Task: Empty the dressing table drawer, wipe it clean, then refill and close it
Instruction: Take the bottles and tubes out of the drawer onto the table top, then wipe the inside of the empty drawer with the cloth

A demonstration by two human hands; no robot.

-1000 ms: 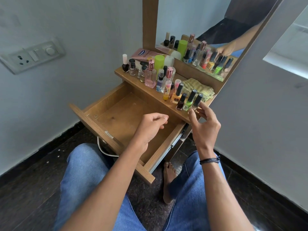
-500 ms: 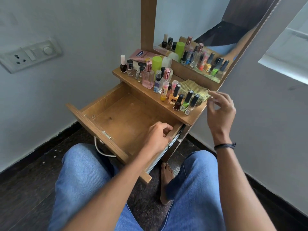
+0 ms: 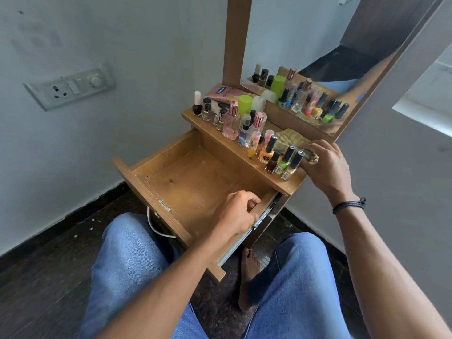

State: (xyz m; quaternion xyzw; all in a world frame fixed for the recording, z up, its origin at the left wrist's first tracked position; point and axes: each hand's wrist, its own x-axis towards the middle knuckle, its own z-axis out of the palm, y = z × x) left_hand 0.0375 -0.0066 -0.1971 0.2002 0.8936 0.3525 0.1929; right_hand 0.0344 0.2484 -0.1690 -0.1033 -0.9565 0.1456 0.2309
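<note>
Drawer [image 3: 186,182] side being gripped by left hand [image 3: 238,211]; cloth [image 3: 289,138] at counter's [image 3: 292,185] right edge being grasped by right hand [image 3: 325,165]; wiping likely next.

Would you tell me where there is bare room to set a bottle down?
The drawer floor is bare between its front panel and the side wall the left hand grips. The shelf is crowded: bottles, then the cloth the right hand holds.
</note>
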